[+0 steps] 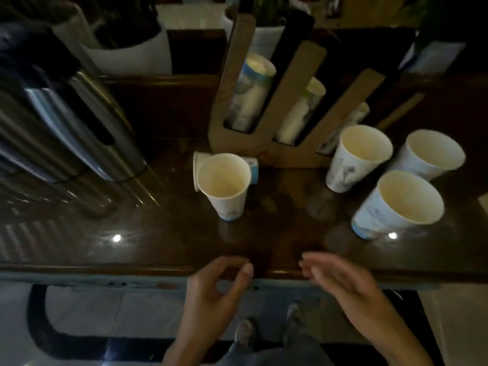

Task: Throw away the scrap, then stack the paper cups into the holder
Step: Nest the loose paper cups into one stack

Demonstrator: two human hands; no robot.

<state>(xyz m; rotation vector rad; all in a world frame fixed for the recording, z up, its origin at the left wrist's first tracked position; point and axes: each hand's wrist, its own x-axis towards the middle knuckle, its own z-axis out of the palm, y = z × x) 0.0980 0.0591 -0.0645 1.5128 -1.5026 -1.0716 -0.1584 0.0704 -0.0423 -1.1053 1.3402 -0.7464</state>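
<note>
Left hand (219, 283): at 6 o'clock over the surface's near edge, fingers curled loosely toward the thumb, nothing seen in it.
Right hand (340, 281): just beside it at 5 o'clock, open, blurred, empty.
Surface (158, 233): dark, glossy wood.
Holder (266, 101): at 12 o'clock, cardboard, three slots with stacked cups.
Loose paper cups: one upright at centre (224, 186), a tipped cup (196, 170) behind it; three upright at 3 o'clock (359, 157) (430, 154) (401, 204).
Scrap: cannot tell.

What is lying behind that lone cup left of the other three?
Behind the lone cup another paper cup lies on its side, its rim showing left and its base right. Its middle is hidden by the upright cup.
</note>
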